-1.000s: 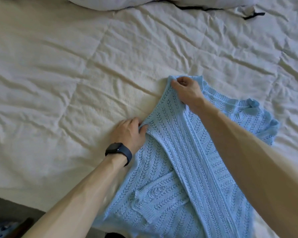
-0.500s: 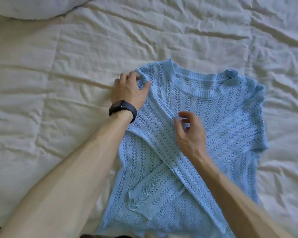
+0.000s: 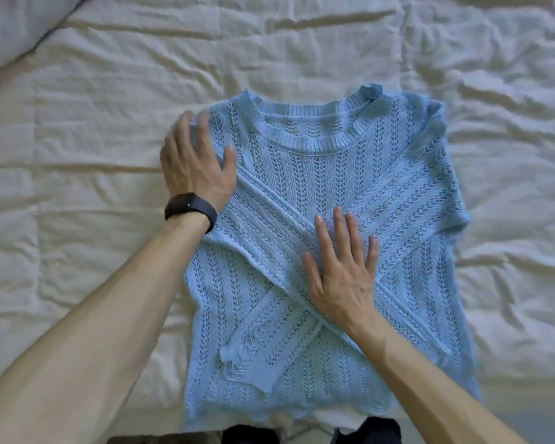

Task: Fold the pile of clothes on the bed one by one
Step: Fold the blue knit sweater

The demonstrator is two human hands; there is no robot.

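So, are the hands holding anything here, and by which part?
Nothing is gripped. The left hand lies flat on the blue sweater at its shoulder fold; the right hand presses flat on the crossed sleeves.

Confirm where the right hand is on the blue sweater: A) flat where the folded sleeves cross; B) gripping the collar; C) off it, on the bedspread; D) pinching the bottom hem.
A: the right hand lies with straight fingers on the blue sweater, over the crossing of the folded sleeves.
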